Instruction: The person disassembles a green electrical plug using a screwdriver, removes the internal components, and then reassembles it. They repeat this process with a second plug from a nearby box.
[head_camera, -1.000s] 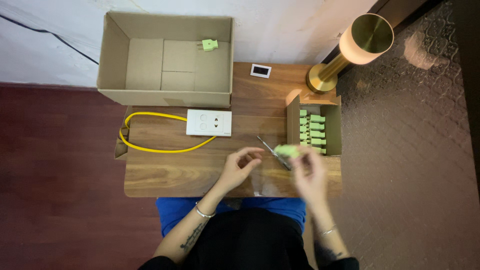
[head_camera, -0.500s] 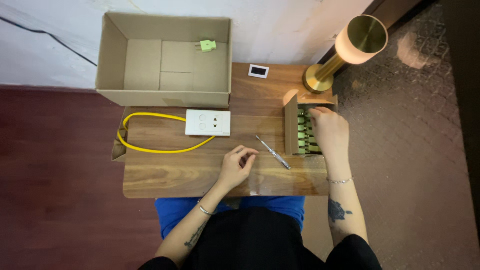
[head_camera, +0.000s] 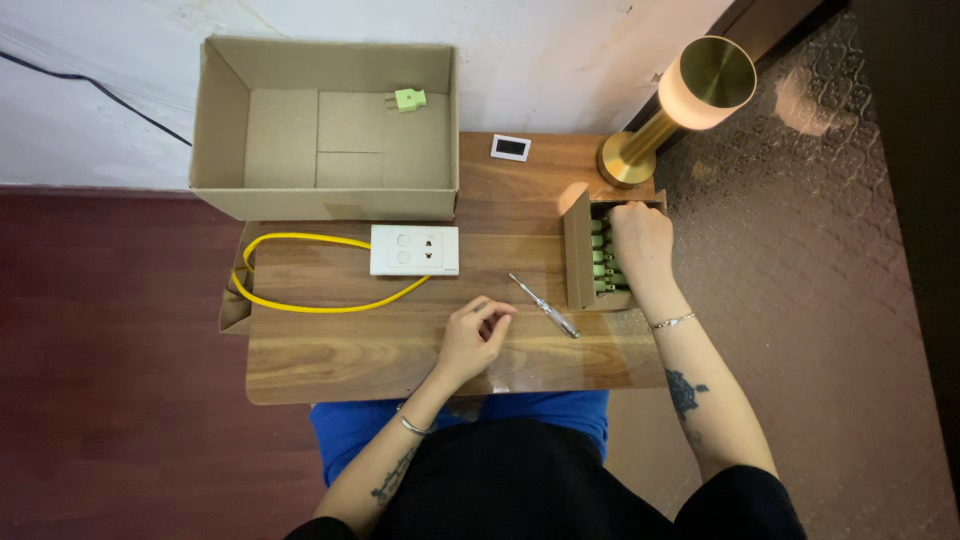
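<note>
Your right hand (head_camera: 640, 240) is down inside the small open cardboard carton (head_camera: 578, 255) at the right edge of the wooden worktop (head_camera: 330, 350), fingers curled over the row of pale green plastic plugs (head_camera: 600, 262) packed there — whether it has already pinched one you cannot tell, since the knuckles cover the fingertips. Your left hand (head_camera: 472, 340) rests on the worktop near the front edge, loosely curled, holding nothing. Just to its right lies the slim metal screwdriver with a clear handle (head_camera: 543, 305), slanted, apart from both hands. The white rectangular socket plate (head_camera: 414, 249) with its looped yellow cable (head_camera: 300, 290) sits further left, and one green plug (head_camera: 408, 99) lies in the large open cardboard box (head_camera: 220, 130) at the back. By the look of it, this is the picking step — the next move calls for a clean pinch on a single plug without dragging its neighbours.
</note>
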